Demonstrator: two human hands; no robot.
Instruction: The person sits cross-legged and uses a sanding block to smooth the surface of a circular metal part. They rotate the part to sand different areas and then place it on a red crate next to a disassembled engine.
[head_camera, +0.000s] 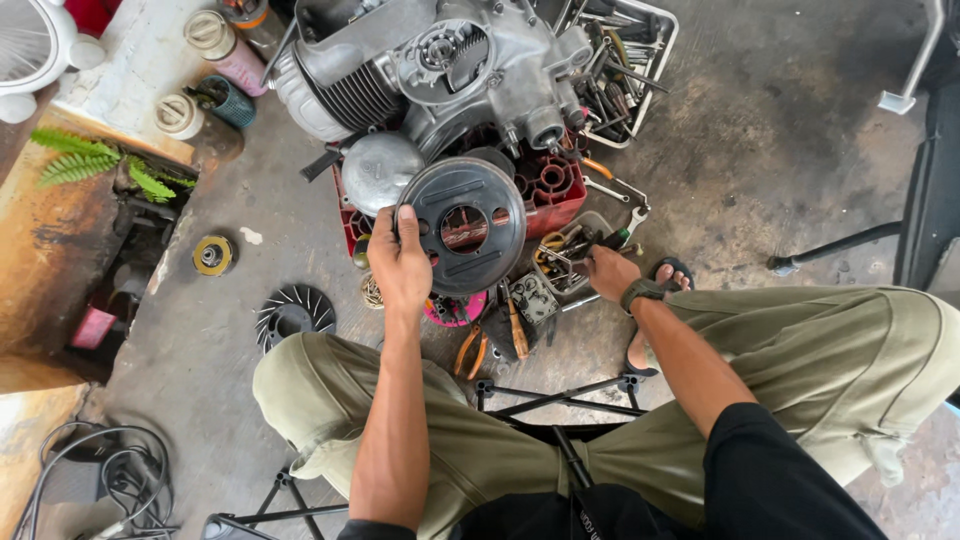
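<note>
Round dark engine cover (465, 226) is gripped at its rim by the left hand (398, 262), while the right hand (608, 270) reaches among small tools (560, 250), grip unclear.

Bare floor (760, 150) right of engine (440, 70)

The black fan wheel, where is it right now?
The black fan wheel lies on the concrete floor, left of the left hand and just beyond the left knee.
</note>
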